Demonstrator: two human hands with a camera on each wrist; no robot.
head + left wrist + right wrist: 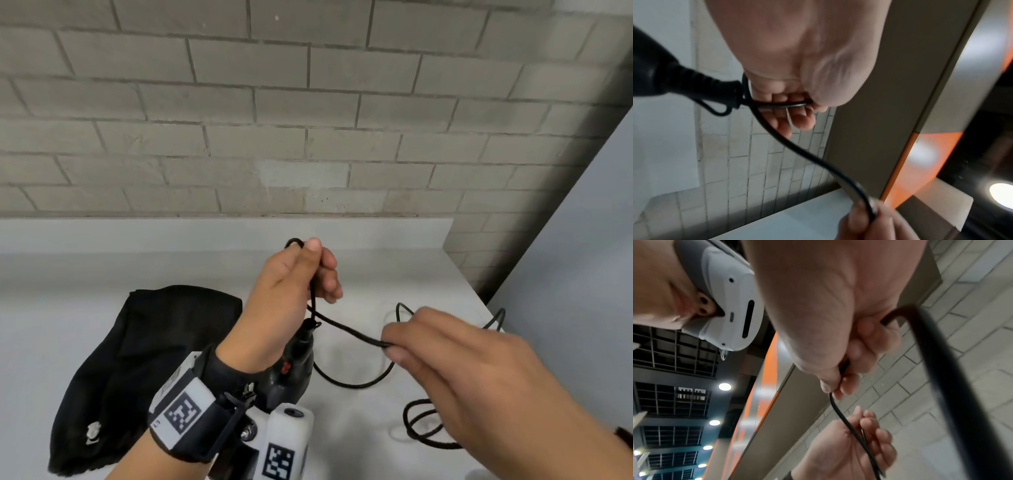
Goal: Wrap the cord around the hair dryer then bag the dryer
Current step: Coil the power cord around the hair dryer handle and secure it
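A black hair dryer (294,370) hangs by its cord below my left hand, its handle end and ribbed strain relief (694,81) pointing up. My left hand (301,274) is raised and pinches a folded loop of the black cord (349,330) between thumb and fingers (797,120). My right hand (445,349) pinches the same cord (840,415) a short way to the right, so a stretch runs between the two hands. The remaining cord (424,425) lies in loops on the white table (68,308). A black cloth bag (144,359) lies flat at the left.
A grey brick wall (308,120) rises behind the table's raised back edge. The table's right edge (472,281) runs diagonally beside a pale panel. More cord loops (493,318) stick up near that edge.
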